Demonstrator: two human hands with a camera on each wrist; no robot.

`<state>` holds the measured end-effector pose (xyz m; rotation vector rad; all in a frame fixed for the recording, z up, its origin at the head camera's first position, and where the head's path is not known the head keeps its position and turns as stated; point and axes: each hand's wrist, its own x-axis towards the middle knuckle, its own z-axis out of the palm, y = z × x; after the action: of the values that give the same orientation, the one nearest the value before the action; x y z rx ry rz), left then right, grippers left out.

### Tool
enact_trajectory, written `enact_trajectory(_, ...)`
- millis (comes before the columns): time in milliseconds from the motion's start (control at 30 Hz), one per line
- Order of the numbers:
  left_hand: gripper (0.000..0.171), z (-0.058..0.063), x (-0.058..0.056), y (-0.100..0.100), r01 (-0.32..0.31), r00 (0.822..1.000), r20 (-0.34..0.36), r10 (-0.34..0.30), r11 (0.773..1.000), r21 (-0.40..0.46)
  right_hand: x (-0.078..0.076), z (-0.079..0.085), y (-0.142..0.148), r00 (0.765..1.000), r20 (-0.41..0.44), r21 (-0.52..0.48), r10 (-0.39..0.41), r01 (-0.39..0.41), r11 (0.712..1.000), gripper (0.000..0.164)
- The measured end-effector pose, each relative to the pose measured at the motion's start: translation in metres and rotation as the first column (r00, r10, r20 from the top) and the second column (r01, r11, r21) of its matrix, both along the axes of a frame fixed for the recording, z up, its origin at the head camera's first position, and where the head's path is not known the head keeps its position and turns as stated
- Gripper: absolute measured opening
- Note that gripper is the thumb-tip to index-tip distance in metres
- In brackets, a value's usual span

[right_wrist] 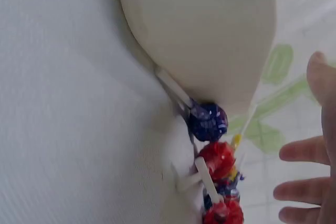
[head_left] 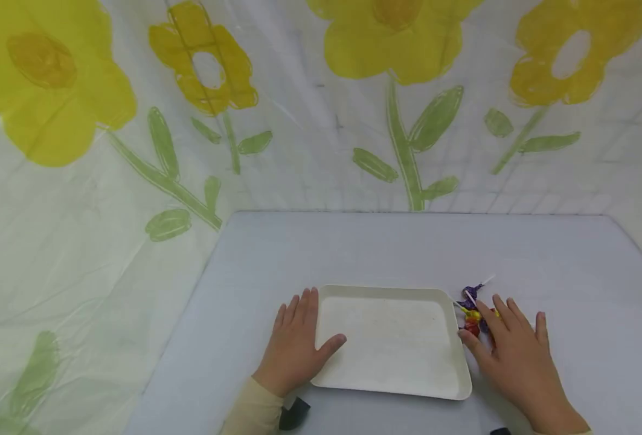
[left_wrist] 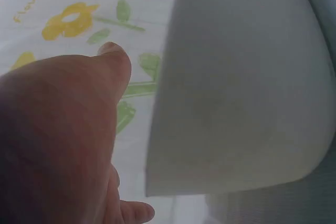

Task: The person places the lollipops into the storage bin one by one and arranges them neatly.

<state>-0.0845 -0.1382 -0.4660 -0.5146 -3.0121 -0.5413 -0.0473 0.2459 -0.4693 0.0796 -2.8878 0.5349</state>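
A shallow white tray (head_left: pixel 386 338) lies flat on the table with nothing in it. Along its left rim is my left hand (head_left: pixel 293 347), fingers straight and thumb reaching over the edge; whether it touches the tray I cannot tell. Several wrapped lollipops lie heaped against the tray's right side, among them a purple one (head_left: pixel 469 292), a yellow one (head_left: pixel 472 316) and a red one (right_wrist: pixel 217 158). My right hand (head_left: pixel 516 356) hovers above and beside them with fingers spread, covering part of the heap. The right wrist view shows a gap between those fingers and the lollipops.
A pale table (head_left: pixel 299 248) extends around the tray. Behind it and at the sides hangs a white sheet (head_left: pixel 299 151) printed with yellow flowers. A small black device (head_left: pixel 295 414) sits by the left wrist.
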Motion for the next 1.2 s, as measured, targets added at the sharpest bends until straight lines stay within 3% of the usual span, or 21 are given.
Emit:
enact_trajectory(300,0.103,-0.013,-0.002,0.000,-0.027,0.999,0.045,0.028,0.999,-0.029,0.000,-0.007,0.015,0.992,-0.105,-0.058,-0.067,0.061,0.996,0.058)
enact_trajectory(467,0.101,-0.017,-0.002,0.002,-0.025,0.995,0.097,0.026,1.000,-0.011,0.002,-0.011,0.014,0.981,-0.188,-0.078,-0.041,0.027,0.997,0.051)
enact_trajectory(600,0.099,-0.018,-0.004,0.002,-0.022,0.997,0.071,0.022,1.000,0.001,-0.002,-0.013,0.014,0.966,-0.257,-0.076,-0.018,-0.002,0.997,0.049)
enact_trajectory(767,0.100,-0.017,-0.005,0.003,-0.032,0.997,0.075,0.032,1.000,-0.001,-0.008,-0.015,0.013,0.958,-0.285,-0.068,0.030,-0.052,0.996,0.044)
enact_trajectory(933,0.099,-0.016,-0.001,0.005,-0.038,0.997,0.063,0.038,0.999,0.009,-0.011,-0.017,0.014,0.951,-0.292,-0.014,0.105,-0.114,0.993,0.038)
enact_trajectory(1200,0.096,-0.016,0.001,0.012,-0.022,0.996,0.081,0.021,1.000,0.018,-0.004,-0.020,0.016,0.987,-0.150,0.046,0.064,-0.057,0.997,0.037)
